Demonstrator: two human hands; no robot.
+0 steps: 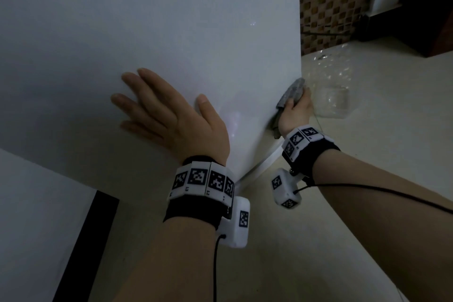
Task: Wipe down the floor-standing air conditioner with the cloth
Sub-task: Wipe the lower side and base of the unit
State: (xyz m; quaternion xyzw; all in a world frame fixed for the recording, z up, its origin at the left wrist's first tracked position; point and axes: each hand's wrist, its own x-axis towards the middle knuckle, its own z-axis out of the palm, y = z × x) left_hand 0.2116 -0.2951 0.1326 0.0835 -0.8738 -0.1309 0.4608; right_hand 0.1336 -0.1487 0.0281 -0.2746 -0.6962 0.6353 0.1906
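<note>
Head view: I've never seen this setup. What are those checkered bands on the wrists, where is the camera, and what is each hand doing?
There is one picture, from a camera worn on the person's head, looking down. The bands are white wristbands with printed black-and-white square markers, each wired to a small box; I cannot tell what they are for. The left hand lies flat and open on the white front panel of the air conditioner. The right hand reaches round the panel's right edge, its grip closed on a grey cloth against that side. Pale floor lies beyond.

Left hand (171,115) flat, right hand (296,108) clenched
</note>
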